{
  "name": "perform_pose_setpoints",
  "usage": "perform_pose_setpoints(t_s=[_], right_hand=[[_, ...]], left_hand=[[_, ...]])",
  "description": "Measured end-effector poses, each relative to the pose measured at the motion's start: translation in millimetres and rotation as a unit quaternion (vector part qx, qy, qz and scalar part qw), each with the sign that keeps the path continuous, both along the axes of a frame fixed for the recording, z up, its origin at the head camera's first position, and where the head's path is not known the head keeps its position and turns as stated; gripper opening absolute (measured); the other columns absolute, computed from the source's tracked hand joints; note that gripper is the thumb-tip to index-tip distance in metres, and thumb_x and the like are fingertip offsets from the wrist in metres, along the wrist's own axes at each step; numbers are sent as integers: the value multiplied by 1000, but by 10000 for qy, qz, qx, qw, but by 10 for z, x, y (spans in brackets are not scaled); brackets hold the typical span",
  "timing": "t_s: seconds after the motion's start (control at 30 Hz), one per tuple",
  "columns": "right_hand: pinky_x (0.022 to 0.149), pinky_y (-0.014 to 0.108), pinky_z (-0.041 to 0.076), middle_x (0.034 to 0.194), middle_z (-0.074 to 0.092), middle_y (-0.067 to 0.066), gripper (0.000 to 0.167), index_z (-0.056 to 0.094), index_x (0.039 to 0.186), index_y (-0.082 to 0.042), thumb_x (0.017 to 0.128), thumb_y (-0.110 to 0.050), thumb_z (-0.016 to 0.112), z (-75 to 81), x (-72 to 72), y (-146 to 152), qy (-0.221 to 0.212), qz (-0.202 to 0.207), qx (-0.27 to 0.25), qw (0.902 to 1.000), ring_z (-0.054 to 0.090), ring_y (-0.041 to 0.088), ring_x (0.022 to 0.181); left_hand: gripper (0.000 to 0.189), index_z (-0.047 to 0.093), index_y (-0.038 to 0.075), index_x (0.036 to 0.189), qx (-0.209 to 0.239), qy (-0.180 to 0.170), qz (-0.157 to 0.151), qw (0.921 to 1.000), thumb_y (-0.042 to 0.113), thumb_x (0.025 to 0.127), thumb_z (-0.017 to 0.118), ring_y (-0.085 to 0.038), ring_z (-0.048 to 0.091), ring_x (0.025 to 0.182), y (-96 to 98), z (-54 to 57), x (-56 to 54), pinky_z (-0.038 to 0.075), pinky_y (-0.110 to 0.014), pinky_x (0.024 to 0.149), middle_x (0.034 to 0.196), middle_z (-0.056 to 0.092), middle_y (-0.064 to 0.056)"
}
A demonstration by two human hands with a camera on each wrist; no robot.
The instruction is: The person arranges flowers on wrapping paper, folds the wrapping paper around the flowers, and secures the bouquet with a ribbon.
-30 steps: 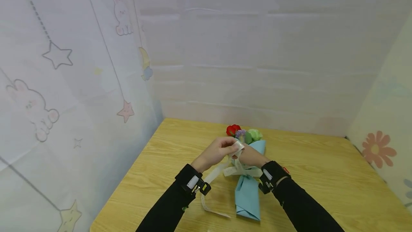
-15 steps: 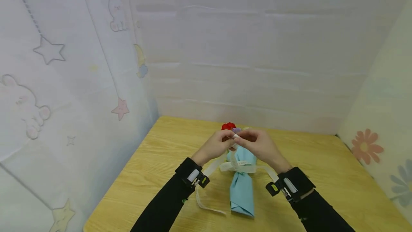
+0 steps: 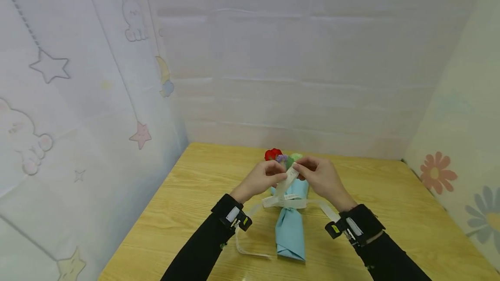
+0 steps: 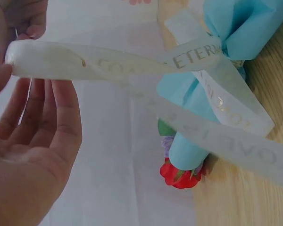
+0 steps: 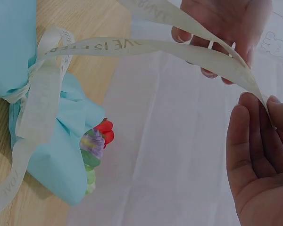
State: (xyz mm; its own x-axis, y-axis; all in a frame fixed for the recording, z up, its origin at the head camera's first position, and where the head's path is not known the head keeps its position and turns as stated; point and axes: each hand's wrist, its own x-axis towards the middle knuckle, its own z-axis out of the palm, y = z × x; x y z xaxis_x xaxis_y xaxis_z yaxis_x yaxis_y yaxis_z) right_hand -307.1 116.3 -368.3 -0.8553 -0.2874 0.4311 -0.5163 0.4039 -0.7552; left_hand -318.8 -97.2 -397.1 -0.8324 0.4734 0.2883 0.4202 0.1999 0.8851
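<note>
A bouquet wrapped in light blue paper (image 3: 290, 233) lies on the table, a cream ribbon (image 3: 288, 182) tied round its middle. Gold letters are printed on the ribbon (image 4: 127, 63). Above the knot, my left hand (image 3: 261, 180) holds a raised length of the ribbon between thumb and fingers, the other fingers extended behind it in the left wrist view. My right hand (image 3: 322, 181) pinches the top of the same length, its thumb and fingertips meeting on the ribbon in the right wrist view. Red, purple and green flowers (image 5: 96, 139) show at the bouquet's far end.
One loose ribbon tail (image 3: 250, 253) trails on the wooden table (image 3: 164, 229) left of the bouquet, and another tail (image 3: 326, 208) runs toward the right wrist. A pale backdrop wall (image 3: 297, 77) stands behind the table, with printed side walls at left and right.
My right hand has come back rightward from behind the left hand to pinch the ribbon's top. From half a second ago, the hands have parted slightly, and more ribbon shows between them.
</note>
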Motion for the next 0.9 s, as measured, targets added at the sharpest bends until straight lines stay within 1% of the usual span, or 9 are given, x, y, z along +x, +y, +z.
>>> perform_pose_setpoints(t_s=[0.1,0.17,0.33,0.43,0.53,0.63,0.73,0.83,0.9], right_hand=[[66,26,55,87,71,8,9,72,101,-1,96,-9,72,-18,-5,-21,151,8,6,9999,66,23,75],[68,26,54,89,69,8,9,71,101,-1,94,-6,73,-39,-6,-49,197,42,-81,9998,65,23,77],[75,24,53,100,68,12,22,70,113,1,92,-6,76,-81,-4,-111,275,308,-212,9989,62,24,87],[81,26,53,114,66,15,35,66,125,1,94,-14,75,-110,-2,-108,26,531,-101,9985,63,26,97],[84,29,54,120,66,15,39,65,128,0,97,-23,72,-172,-13,-86,-459,642,-48,9969,64,27,103],[81,30,55,114,68,12,33,70,122,-1,98,-24,71,-261,-34,-74,-617,558,-60,9965,66,25,99],[76,29,55,102,71,8,20,74,111,-4,96,-17,73,-330,-49,-99,-348,340,-106,9988,67,22,91],[70,29,55,92,70,5,11,75,101,-5,93,-12,76,-341,-42,-148,-34,140,-98,9998,65,21,82],[67,29,54,88,69,3,8,75,97,-6,91,-10,78,-331,-33,-183,37,94,-72,9999,63,20,78]], left_hand=[[21,71,6,118,-194,-41,-293,9994,18,103,64,-12,63,88,-13,-37,2,57,-40,79,105,69,-4],[20,72,9,116,-265,-3,-386,9989,21,102,64,-11,61,86,-3,-54,-1,55,-36,78,99,68,0],[15,74,6,105,-179,295,-158,9993,18,102,66,-9,59,83,41,-91,-33,49,-25,76,92,66,0],[11,73,4,105,-50,324,-49,9994,12,101,66,-10,62,87,47,-111,-41,52,-26,81,97,68,-4],[9,70,2,107,116,198,-51,9997,6,98,67,-13,65,92,39,-137,-39,54,-28,84,101,69,-8],[15,67,0,110,235,-28,-58,9997,0,96,68,-14,67,95,33,-165,-31,54,-28,85,106,68,-9],[23,64,0,116,275,-304,-97,9991,0,94,70,-16,67,99,34,-183,-24,55,-28,86,111,66,-9],[26,62,3,120,178,-481,-90,9986,7,96,71,-17,65,103,34,-199,-25,54,-30,88,114,64,-7],[27,63,5,122,79,-577,-37,9983,12,97,71,-18,64,105,29,-212,-32,54,-31,89,116,64,-5]])
